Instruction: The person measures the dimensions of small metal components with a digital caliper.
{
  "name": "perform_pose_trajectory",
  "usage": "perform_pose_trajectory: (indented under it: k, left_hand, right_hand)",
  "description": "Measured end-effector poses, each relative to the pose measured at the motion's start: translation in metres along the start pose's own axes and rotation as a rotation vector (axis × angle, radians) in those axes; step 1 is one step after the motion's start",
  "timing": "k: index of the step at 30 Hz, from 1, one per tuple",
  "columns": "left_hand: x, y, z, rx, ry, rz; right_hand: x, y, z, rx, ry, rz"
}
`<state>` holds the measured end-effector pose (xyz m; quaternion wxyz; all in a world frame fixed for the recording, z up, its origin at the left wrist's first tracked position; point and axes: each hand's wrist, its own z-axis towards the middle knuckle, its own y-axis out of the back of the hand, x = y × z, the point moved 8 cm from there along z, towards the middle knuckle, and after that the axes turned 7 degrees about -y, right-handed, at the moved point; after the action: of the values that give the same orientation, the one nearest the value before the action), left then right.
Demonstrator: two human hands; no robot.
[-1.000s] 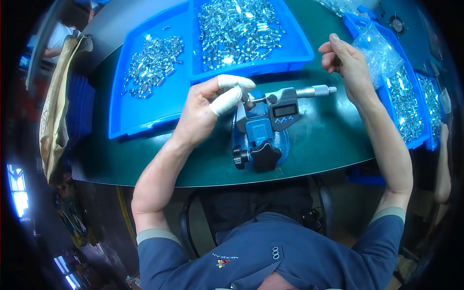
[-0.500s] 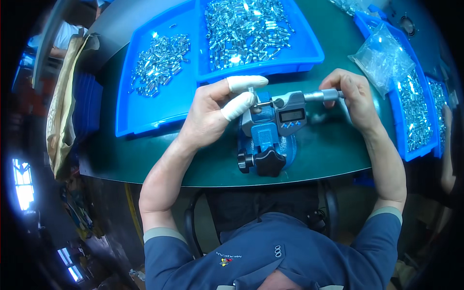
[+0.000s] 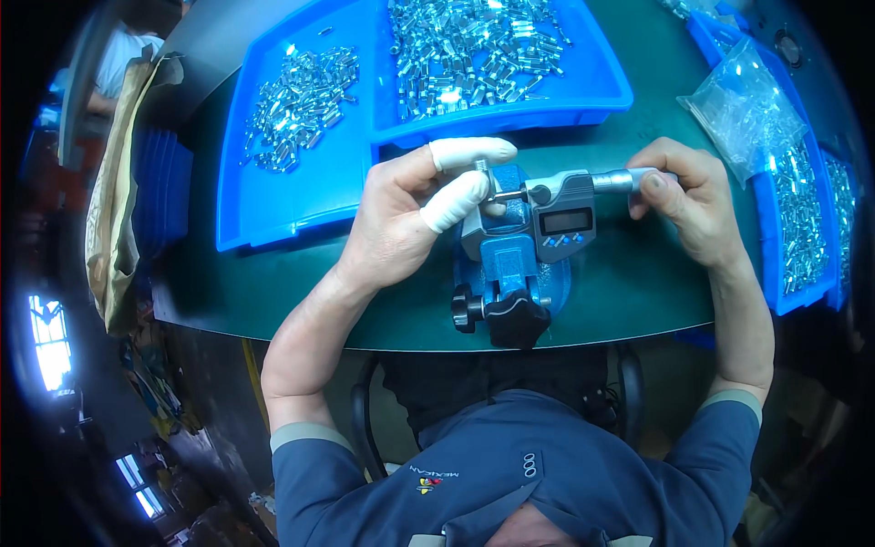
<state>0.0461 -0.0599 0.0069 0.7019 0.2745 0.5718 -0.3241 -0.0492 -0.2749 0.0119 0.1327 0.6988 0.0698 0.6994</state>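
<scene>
A digital micrometer (image 3: 563,196) sits clamped in a blue stand (image 3: 509,263) near the table's front edge. My left hand (image 3: 394,211), with white finger cots on thumb and forefinger, pinches a small shiny metal cylinder (image 3: 482,166) at the micrometer's jaws. The cylinder's top end shows between the fingertips; its lower part is hidden by the thumb. My right hand (image 3: 694,193) is closed round the micrometer's thimble (image 3: 622,180), thumb in front and fingers behind. A black star-shaped knob (image 3: 518,319) sticks out from the front of the stand.
Beyond my left hand, a blue tray (image 3: 314,208) holds a pile of small metal cylinders. Another blue tray (image 3: 606,91) beside it is heaped with more. At the right are further filled blue trays (image 3: 775,239) and a clear plastic bag (image 3: 743,109). Brown paper (image 3: 114,201) stands at the left.
My right hand's fingers have shifted on the thimble, the thumb now lying across it. The stand and trays appear slightly farther right in the picture. My left hand keeps its pinch at the jaws.
</scene>
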Motion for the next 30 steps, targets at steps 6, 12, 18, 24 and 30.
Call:
perform_pose_trajectory:
  k: [6,12,18,24,30]
  left_hand:
    - [0.001,0.0,-0.001,-0.005,0.026,0.012]
    - [0.001,0.0,-0.001,-0.018,0.023,0.041]
    - [0.008,0.005,0.0,-0.004,0.027,0.003]
    - [0.007,0.006,0.0,-0.037,0.02,-0.012]
    - [0.008,0.009,-0.001,-0.045,0.037,-0.016]
  right_hand:
    - [-0.005,-0.001,0.001,0.016,0.046,0.002]
    - [-0.008,-0.002,0.001,0.025,0.029,0.04]
    - [-0.008,-0.002,0.002,0.04,0.018,0.059]
    - [-0.008,-0.002,0.001,0.037,0.017,0.061]
    - [-0.002,-0.002,-0.002,0.001,0.006,0.101]
